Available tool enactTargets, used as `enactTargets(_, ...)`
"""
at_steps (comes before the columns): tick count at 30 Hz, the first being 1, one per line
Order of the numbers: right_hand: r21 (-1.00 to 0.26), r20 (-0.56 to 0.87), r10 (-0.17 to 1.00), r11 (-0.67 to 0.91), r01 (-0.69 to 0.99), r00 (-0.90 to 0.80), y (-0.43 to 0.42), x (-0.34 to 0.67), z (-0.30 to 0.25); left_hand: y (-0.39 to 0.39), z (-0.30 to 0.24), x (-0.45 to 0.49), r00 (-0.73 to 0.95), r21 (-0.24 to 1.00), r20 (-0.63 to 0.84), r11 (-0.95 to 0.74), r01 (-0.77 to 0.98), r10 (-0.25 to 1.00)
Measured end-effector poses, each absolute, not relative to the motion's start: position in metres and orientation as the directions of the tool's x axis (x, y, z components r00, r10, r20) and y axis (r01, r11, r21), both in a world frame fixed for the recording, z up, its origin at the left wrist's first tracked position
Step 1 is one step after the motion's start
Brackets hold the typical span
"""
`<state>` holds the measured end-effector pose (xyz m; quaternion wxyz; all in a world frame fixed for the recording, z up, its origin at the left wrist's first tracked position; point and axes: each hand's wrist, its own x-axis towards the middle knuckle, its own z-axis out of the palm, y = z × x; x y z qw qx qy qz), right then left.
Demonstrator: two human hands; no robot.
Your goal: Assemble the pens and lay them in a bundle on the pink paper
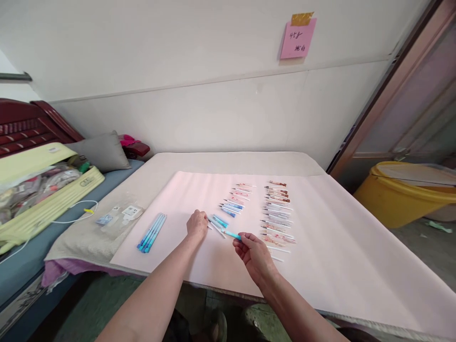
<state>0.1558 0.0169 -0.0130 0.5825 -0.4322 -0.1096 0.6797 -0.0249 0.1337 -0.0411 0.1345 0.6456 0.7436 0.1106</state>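
Note:
My right hand [254,256] pinches a turquoise pen [232,235] between thumb and fingers, its pale end pointing left over the paper. My left hand [197,224] rests on the pink paper [213,266] with fingers curled together; its fingertips are partly hidden, and what they hold cannot be made out. Right beside them lie white pen pieces [218,230] and turquoise pens [220,221]. Beyond these runs a slanted row of blue pens [230,209] and pink pens [239,194]. A longer column of brown pens [280,192], grey pens [278,213] and floral pens [280,233] lies to the right.
Several blue pens [152,232] lie grouped at the left of the paper. Clear plastic bags [123,213] sit on the cloth further left. A yellow box [78,190] of packaged things stands on the bed, and a yellow bin [402,199] at the right. A pink note [298,39] is taped above.

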Motion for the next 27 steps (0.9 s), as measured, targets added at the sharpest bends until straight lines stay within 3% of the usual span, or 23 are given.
enactTargets(7, -0.654, -0.467, 0.882, -0.291, -0.698, 0.070, 0.013, 0.155, -0.016, 0.127, -0.043, -0.020, -0.135, 0.426, -0.012, 0.127, 0.896, 0.991)
enactTargets(14, -0.644, -0.484, 0.873, -0.311, -0.699, 0.058, 0.013, 0.156, -0.021, 0.127, -0.025, -0.023, -0.207, 0.695, 0.015, 0.139, 0.705, 0.978)
enactTargets(20, -0.517, -0.472, 0.877, -0.358, -0.778, -0.091, 0.018, 0.166, -0.018, 0.095, -0.008, -0.017, -0.105, 0.916, -0.072, 0.108, 0.386, 0.992)
enactTargets(22, -0.477, -0.438, 0.885, -0.380, -0.793, -0.161, 0.019, 0.168, -0.017, 0.078, -0.004, -0.015, -0.026, 0.978, -0.143, 0.146, 0.148, 0.989)
enactTargets(24, -0.459, -0.397, 0.894, -0.388, -0.799, -0.206, 0.019, 0.169, -0.016, 0.065, 0.002, -0.014, 0.041, 0.970, -0.217, 0.220, -0.099, 0.975)
enactTargets(27, -0.461, -0.340, 0.911, -0.377, -0.803, -0.233, 0.019, 0.169, -0.014, 0.053, 0.016, -0.010, 0.093, 0.923, -0.263, 0.278, -0.266, 0.960)
